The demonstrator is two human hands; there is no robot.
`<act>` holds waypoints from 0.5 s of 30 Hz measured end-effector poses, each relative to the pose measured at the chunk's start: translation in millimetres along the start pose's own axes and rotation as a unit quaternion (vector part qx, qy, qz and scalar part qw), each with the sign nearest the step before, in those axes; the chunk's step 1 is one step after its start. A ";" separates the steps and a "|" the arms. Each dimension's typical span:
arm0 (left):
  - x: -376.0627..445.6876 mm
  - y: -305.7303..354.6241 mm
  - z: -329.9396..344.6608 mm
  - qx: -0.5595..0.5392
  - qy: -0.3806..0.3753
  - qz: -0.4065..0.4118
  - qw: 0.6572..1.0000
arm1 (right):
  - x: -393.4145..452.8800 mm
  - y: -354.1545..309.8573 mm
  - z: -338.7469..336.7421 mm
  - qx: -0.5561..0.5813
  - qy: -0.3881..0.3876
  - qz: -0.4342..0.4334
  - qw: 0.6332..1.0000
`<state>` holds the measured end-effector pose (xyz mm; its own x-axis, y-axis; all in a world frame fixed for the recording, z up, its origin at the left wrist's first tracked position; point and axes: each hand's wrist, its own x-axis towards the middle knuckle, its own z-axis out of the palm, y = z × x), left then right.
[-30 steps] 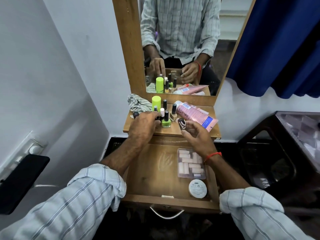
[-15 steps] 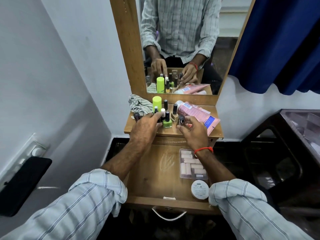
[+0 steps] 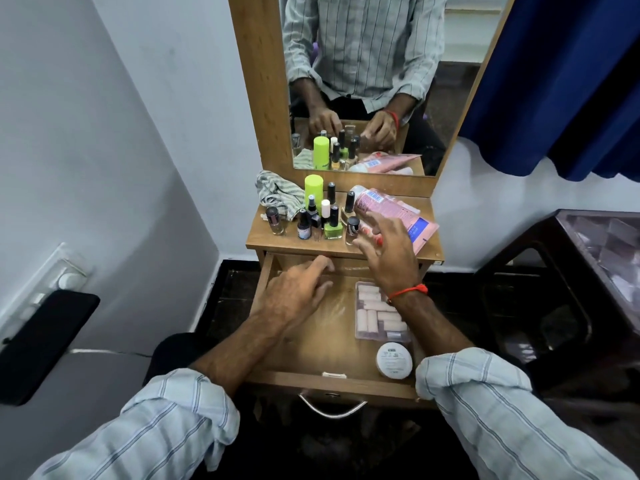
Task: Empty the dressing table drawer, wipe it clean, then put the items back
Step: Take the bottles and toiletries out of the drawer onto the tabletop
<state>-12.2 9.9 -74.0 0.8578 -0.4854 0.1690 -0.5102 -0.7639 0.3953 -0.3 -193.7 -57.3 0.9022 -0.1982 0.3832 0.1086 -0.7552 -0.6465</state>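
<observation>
The wooden drawer (image 3: 311,348) stands pulled out below the dressing table top (image 3: 277,242). A clear box of pale rolls (image 3: 375,315) and a round white jar (image 3: 394,360) lie at the drawer's right side. Several nail polish bottles (image 3: 333,225) stand on the top, with a lime green can (image 3: 313,188), a striped cloth (image 3: 277,195) and a pink tube (image 3: 391,211). My left hand (image 3: 296,294) hovers over the drawer, fingers relaxed, holding nothing. My right hand (image 3: 388,247) reaches with spread fingers beside a dark-capped bottle (image 3: 352,230), in front of the pink tube.
A mirror (image 3: 363,81) rises behind the table top. A white wall with a switch panel (image 3: 52,278) and a black object (image 3: 38,341) is on the left. A dark table (image 3: 588,289) stands to the right under a blue curtain (image 3: 571,81).
My left hand has drawn back from the bottles on the table top and now hangs over the drawer. My right hand has let go of the dark-capped bottle and opened its fingers.
</observation>
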 end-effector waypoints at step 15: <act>34.6 46.9 95.7 -0.120 -0.198 -0.240 0.943 | -90.0 31.9 -38.6 -0.469 -0.485 -0.105 0.731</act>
<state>-12.5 -83.4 -136.0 0.8713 -0.2650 -0.4131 0.0006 -0.8412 0.5407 -94.2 -224.1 -86.9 0.8279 0.1757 -0.5326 0.3627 -0.8921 0.2694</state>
